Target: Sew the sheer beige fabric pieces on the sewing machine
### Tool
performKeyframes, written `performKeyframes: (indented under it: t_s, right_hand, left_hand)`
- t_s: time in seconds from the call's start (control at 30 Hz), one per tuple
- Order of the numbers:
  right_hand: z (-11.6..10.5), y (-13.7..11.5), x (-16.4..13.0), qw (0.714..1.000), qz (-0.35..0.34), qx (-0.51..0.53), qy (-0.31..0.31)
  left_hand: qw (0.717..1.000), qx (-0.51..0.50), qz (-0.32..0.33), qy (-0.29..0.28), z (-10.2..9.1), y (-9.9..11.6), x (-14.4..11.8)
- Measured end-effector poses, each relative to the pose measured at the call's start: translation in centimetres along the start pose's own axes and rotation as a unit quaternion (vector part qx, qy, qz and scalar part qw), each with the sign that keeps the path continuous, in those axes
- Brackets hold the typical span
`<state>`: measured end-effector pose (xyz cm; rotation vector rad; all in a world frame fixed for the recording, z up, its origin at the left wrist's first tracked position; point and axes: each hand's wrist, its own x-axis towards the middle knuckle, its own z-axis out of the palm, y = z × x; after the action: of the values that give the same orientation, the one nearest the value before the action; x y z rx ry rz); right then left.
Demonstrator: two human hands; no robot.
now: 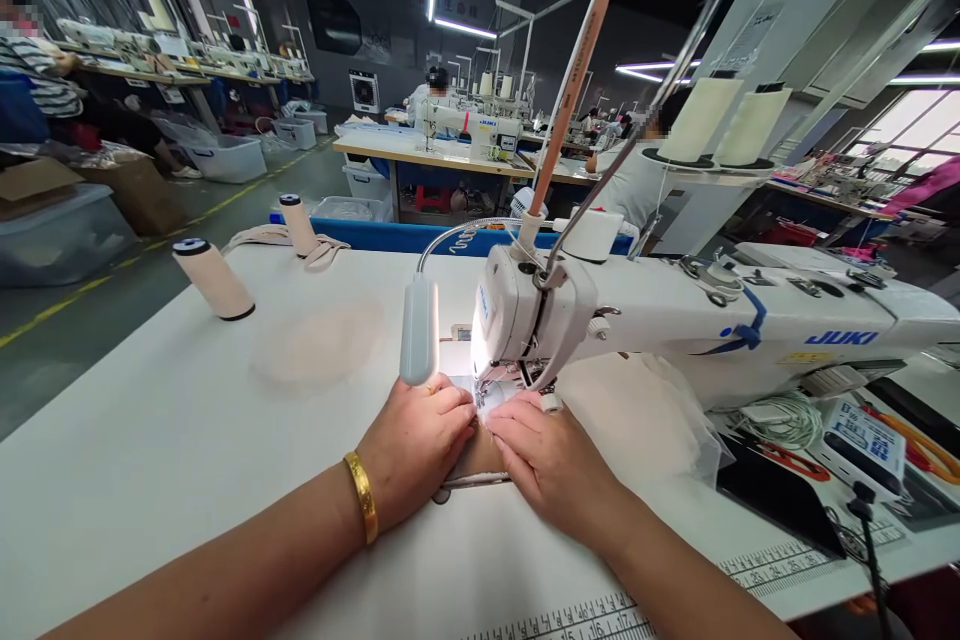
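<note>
A small piece of beige fabric [480, 455] lies on the bed of a white sewing machine [517, 320], under its lit needle area. To the left of the presser foot, my left hand [420, 430] is closed with its fingertips on the fabric's edge. My right hand [551, 450] faces it from the other side, fingers together and fingertips pressed on the same fabric close to the needle. Both hands hide much of the piece. A slim lamp [420, 330] hangs just above my left hand.
Two thread cones [214, 280] [298, 228] stand at the table's far left. Thin pale fabric [637, 410] lies right of the needle, with another faint patch [319, 345] on the left. A white box [862, 445], cords and orange-handled tools sit at the right. A ruler strip [585, 617] marks the front.
</note>
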<state>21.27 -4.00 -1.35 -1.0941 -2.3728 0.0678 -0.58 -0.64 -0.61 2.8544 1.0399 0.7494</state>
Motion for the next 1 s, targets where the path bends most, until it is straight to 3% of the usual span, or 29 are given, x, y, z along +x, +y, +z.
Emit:
performKeyframes:
  t_s: [0.33,0.63,1.0]
  right_hand:
    - [0.6,0.1,0.1,0.999,0.035,-0.037,0.012]
    - [1.2,0.2,0.2,0.999,0.043,-0.01,0.017]
    - [0.9,-0.1,0.1,0.999,0.037,-0.024,0.014]
  left_hand:
    - [0.999,-0.007,-0.031,-0.01,0.3,-0.5,0.0]
    - [0.999,-0.017,-0.028,0.03,1.6,-0.7,-0.3]
    - [1.0,-0.001,-0.02,-0.015,0.5,-0.6,0.1]
